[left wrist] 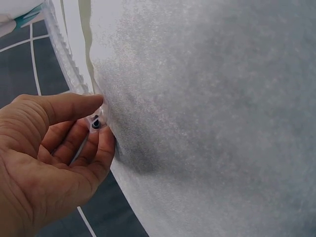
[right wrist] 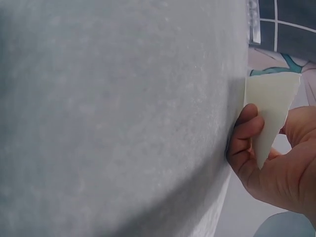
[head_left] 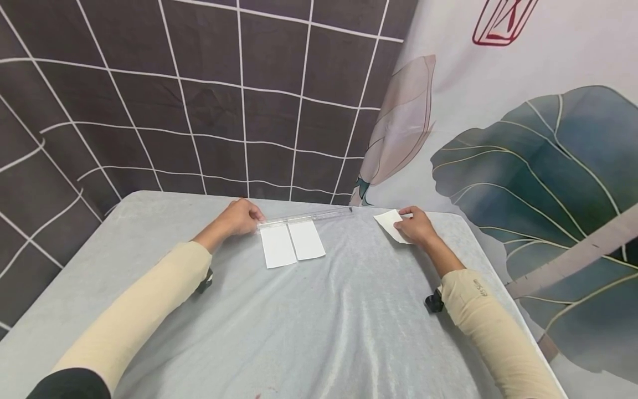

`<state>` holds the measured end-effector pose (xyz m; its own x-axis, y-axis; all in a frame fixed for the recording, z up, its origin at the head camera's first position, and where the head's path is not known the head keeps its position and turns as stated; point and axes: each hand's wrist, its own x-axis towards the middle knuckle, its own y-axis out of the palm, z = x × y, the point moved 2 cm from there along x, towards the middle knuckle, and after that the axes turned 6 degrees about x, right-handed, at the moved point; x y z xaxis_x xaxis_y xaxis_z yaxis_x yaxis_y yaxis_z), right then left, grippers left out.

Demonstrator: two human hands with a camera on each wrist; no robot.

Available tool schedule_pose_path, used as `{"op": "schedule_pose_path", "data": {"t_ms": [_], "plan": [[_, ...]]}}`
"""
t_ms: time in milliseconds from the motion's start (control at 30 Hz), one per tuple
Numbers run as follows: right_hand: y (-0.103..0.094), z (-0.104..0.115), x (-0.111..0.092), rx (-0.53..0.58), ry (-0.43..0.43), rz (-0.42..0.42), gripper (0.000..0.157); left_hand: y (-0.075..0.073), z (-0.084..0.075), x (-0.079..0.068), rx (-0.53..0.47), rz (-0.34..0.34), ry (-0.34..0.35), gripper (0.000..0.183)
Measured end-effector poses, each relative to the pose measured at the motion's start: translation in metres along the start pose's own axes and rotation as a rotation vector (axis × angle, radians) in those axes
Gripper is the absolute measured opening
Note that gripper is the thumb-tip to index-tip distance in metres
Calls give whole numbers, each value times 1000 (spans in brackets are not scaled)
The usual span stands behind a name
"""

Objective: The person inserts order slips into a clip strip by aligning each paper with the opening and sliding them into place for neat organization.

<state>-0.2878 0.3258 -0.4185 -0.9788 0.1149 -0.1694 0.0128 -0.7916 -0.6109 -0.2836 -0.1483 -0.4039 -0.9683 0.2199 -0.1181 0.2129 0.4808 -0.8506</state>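
A long clear plastic strip (head_left: 319,215) lies near the table's far edge, across the top ends of two white paper cards (head_left: 278,246) set side by side. At the strip's left end my left hand (head_left: 240,216) pinches it between thumb and fingers. The left wrist view shows a small dark spot in that end, beside my left hand (left wrist: 64,143). Farther right, my right hand (head_left: 416,226) holds another white paper card (head_left: 391,226), tilted. In the right wrist view this card (right wrist: 274,103) has a slightly ragged edge, with fingers curled round its lower part.
A pale grey cloth (head_left: 309,321) with soft wrinkles covers the table. Behind it hangs a dark curtain (head_left: 199,111) with a white grid. A white curtain with large leaf prints (head_left: 538,160) hangs at the right, close to the table's side.
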Motion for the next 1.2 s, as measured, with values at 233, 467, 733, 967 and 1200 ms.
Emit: {"op": "schedule_pose_path", "data": {"t_ms": [233,467,733,967,1200], "plan": [[8,3,0,3,1,1,56,0,1,-1,10,0,8,43],[19,12,0,-7,-22,4,54,-1,3,0,16,13,31,41],[31,21,1,-32,-47,15,54,2,3,3,-27,41,37,48],[36,26,2,-23,-52,33,53,4,-4,6,-16,62,51,59],[38,26,4,-32,-52,26,53,1,-6,9,25,74,49,57]]}}
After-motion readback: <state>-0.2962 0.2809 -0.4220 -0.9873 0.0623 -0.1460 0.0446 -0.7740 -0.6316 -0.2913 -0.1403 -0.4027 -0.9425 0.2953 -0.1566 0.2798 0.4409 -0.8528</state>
